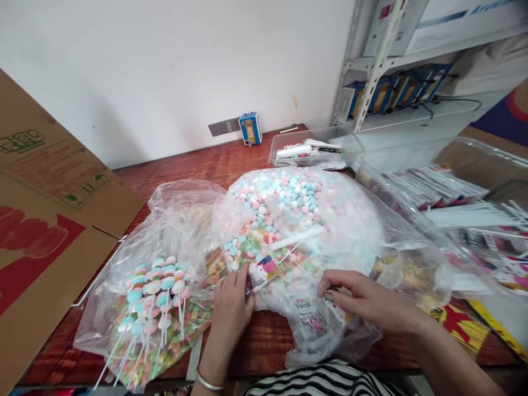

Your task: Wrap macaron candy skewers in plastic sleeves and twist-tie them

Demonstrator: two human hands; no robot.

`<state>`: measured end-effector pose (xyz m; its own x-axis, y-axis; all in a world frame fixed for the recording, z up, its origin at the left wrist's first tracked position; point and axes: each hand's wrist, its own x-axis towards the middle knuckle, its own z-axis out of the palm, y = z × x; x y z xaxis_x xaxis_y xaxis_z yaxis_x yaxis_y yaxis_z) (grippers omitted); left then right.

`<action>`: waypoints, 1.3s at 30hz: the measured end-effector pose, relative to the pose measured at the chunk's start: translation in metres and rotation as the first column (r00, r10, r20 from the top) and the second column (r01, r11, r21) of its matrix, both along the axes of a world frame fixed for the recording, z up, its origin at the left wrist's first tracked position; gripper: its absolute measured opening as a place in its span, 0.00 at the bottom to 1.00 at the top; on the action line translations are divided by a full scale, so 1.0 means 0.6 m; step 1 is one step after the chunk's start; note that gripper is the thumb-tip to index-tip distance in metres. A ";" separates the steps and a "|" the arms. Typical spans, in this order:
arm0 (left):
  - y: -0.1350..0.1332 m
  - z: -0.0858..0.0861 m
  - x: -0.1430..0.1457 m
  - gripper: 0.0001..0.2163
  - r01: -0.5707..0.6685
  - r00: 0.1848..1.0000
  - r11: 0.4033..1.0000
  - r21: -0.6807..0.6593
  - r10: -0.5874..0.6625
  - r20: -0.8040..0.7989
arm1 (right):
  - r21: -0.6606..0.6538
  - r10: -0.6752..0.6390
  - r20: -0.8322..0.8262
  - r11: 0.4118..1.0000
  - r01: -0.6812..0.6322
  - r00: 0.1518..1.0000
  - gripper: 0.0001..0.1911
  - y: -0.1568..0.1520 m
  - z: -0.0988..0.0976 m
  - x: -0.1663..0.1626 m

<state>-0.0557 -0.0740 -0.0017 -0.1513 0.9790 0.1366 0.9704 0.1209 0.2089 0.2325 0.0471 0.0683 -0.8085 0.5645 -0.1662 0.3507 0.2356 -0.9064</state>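
My left hand [231, 305], a bangle on its wrist, has fingers and thumb closed at the near end of a small printed packet [264, 270]. White sticks [297, 236] lie just past that packet. To the right, my right hand [355, 297] pinches the top of another small printed packet [336, 309], partly hidden by the fingers. Beneath both hands spreads a large clear plastic bag [350, 220] of pink, blue and white round candies [297, 190]. Several assembled candy sticks [159, 291] lie at the left on a bag of colourful gummy candies [173, 344].
An open cardboard box [58, 181] stands at the left. A clear tray [276, 144] with markers sits at the back. On the right, a clear bin [457, 250] holds packets and white sticks. A blue device [250, 129] stands by the wall, near a metal shelf [381, 63].
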 end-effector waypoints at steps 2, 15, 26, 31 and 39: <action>0.002 0.011 -0.008 0.28 0.013 0.996 1.000 -0.003 -0.013 0.087 | 0.001 -0.019 -0.021 1.000 0.019 1.000 0.09 -0.010 -0.005 0.004; 0.133 0.114 0.097 0.26 0.236 0.960 0.972 0.000 -0.233 0.156 | -0.103 -0.190 -0.275 0.980 0.167 0.942 0.09 -0.044 0.032 0.071; 0.007 0.131 0.169 0.21 0.335 0.217 0.942 0.012 -0.090 0.972 | -0.125 -0.537 -0.578 0.802 0.585 0.614 0.06 -0.015 0.048 0.009; 0.034 0.099 0.230 0.31 0.455 -0.425 0.887 0.082 0.135 0.895 | -0.014 -0.408 -0.560 0.875 0.484 0.721 0.06 -0.032 0.064 -0.036; 0.073 0.111 0.229 0.11 -0.364 -0.615 0.922 -0.131 -0.132 0.778 | -0.148 -0.465 -0.465 0.880 0.451 0.754 0.16 -0.054 0.017 -0.028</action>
<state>0.0814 -0.0304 0.0648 -0.3588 0.8732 -0.3299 -0.7866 -0.0926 0.6104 0.2154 0.0144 0.0785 -0.4341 0.8887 0.1473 -0.0623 0.1335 -0.9891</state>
